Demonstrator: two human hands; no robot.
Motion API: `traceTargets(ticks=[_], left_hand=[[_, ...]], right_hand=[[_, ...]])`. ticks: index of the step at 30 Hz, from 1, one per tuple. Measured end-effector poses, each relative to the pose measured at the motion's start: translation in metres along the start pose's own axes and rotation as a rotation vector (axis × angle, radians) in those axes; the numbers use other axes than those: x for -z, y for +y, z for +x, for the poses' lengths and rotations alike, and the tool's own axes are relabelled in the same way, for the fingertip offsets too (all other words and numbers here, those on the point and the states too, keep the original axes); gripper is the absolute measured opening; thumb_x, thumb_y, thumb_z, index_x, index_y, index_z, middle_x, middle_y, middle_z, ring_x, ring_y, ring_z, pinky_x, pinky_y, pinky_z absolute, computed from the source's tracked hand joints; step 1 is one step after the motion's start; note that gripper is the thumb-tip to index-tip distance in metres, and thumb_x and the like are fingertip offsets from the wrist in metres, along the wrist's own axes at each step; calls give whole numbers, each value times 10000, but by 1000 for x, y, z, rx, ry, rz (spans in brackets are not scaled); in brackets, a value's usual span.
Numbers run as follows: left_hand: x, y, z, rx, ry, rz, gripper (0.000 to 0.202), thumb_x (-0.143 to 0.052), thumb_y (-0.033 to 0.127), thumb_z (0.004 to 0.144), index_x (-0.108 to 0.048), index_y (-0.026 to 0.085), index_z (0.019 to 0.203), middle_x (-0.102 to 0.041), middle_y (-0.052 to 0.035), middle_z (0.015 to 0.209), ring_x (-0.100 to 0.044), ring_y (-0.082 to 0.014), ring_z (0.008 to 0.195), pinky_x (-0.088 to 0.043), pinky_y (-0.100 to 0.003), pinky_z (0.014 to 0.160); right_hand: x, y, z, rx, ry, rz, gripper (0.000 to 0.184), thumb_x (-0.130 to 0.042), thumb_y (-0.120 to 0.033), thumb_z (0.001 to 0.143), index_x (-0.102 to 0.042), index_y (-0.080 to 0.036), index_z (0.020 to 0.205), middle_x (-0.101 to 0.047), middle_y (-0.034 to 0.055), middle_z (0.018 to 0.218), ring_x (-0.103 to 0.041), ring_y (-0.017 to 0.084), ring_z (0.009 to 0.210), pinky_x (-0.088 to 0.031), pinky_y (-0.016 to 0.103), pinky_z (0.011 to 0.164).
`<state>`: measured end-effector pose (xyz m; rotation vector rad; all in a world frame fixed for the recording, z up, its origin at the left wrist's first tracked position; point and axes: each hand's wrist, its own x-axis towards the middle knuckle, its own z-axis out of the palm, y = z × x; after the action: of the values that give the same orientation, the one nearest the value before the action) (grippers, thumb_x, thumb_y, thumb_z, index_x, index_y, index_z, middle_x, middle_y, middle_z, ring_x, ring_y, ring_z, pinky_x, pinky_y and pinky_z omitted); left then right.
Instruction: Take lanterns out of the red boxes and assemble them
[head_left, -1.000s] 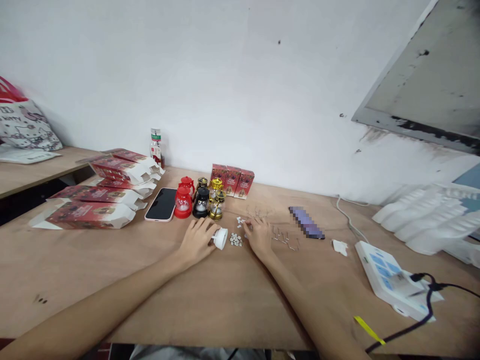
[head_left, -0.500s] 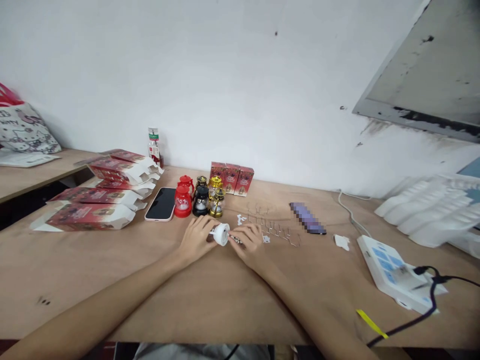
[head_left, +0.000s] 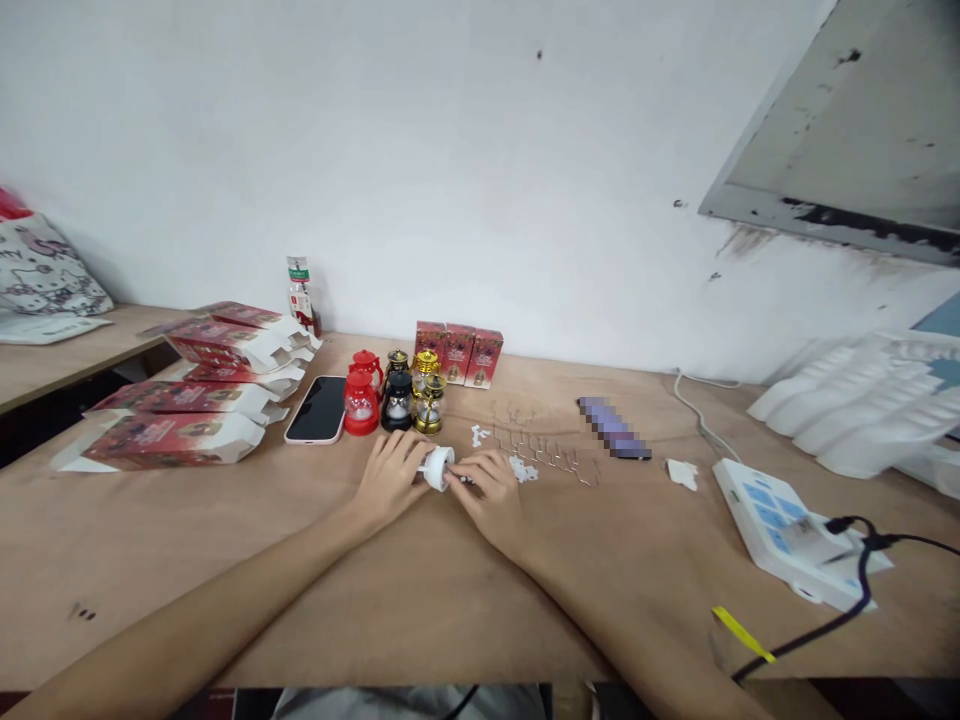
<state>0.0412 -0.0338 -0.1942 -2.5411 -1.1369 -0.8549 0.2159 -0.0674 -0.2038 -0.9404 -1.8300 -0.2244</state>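
Note:
My left hand (head_left: 388, 478) grips a small white round lantern part (head_left: 436, 467) lying on its side on the wooden table (head_left: 420, 590). My right hand (head_left: 491, 490) is pinched against the part's open end, holding something too small to make out. Just behind stand several small toy lanterns, red (head_left: 361, 404), black (head_left: 397, 401) and gold (head_left: 428, 405). Thin wire handles (head_left: 547, 452) and small white bits (head_left: 520, 468) lie to the right of my right hand.
A black phone (head_left: 317, 409) lies left of the lanterns. Red flat cartons (head_left: 176, 438) are stacked at the left, small red boxes (head_left: 459, 354) stand by the wall. A white device (head_left: 787, 530) with a black cable sits at the right, white trays (head_left: 862, 415) behind it.
My right hand moved left from the small loose pieces to the white part's open end. My left hand kept hold of the part and raised it slightly.

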Motion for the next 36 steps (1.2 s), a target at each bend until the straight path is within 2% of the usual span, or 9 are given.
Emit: traceTargets(ticks=[7,19,27,29,33,36], left_hand=[[2,5,0,-31,-25,142,254,-537,158,803,-569,181,1054,-632,-97,1043,-510,-260,958,-331,-370,729],[2,8,1,-27,-40,131,259,-519,166,809,-576,184,1061,-625,-99,1067,-505,-261,958,-343,-373,716],[-1,3,2,3,41,103,233,-558,200,814,-574,179,1046,-638,-93,1049,-528,-257,936,-344,-368,738],[-1,0,3,26,45,73,238,-570,198,808,-570,184,1045,-636,-89,1051,-532,-254,938,-352,-365,747],[0,-4,5,69,38,47,264,-602,190,784,-562,175,1044,-633,-90,1059,-534,-253,941,-361,-360,754],[1,-7,6,93,27,40,259,-615,193,775,-563,174,1027,-633,-87,1056,-537,-251,943,-364,-356,755]], right_hand=[[-6,-5,-6,-88,-47,-38,136,-572,-158,801,-625,-210,686,-691,22,737,-614,171,732,-445,321,672],[-10,-5,-5,-215,7,112,177,-533,-115,728,-576,-238,609,-716,17,767,-680,178,764,-531,296,667],[-7,2,0,-172,36,140,161,-510,-131,752,-558,-233,638,-692,3,686,-673,165,706,-524,296,722],[-2,9,2,-137,-16,109,148,-508,-129,748,-554,-230,650,-676,-5,658,-657,156,662,-512,277,681],[15,30,9,-57,-232,-76,137,-520,-120,733,-536,-224,646,-644,-3,630,-596,143,565,-433,242,530],[30,45,15,11,-326,-306,115,-539,-106,714,-563,-212,675,-656,40,653,-599,183,630,-437,285,597]])
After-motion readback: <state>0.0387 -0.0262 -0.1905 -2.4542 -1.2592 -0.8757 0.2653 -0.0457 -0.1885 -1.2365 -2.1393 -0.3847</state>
